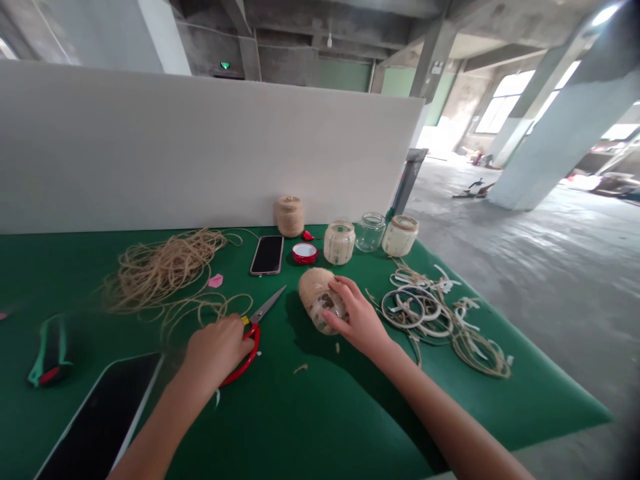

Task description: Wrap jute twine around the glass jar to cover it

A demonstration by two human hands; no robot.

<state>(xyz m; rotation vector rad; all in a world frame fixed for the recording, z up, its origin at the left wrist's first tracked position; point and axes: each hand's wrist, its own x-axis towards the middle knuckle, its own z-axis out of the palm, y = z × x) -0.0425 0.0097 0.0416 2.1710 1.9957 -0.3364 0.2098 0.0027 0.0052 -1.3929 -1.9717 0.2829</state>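
My right hand (361, 320) grips a glass jar (316, 291), its fingers over the top and the thumb at the near side. Twine covers the far part of this jar, and bare glass shows at the near part; it is tilted onto its side. My left hand (220, 350) is closed over the handles of red-handled scissors (269, 305), which lie low over the table with the blades pointing away to the right. The fingertips of that hand are partly hidden. Loose twine (200, 310) runs just beyond my left hand.
Behind stand a twine-wrapped jar (290, 217), other jars (340, 242), a red lid (305, 253) and a phone (267, 255). A twine heap (165, 267) lies left, tape rings and twine scraps (425, 313) right. Nearer left are a tablet (107, 413) and green-handled cutter (50, 350).
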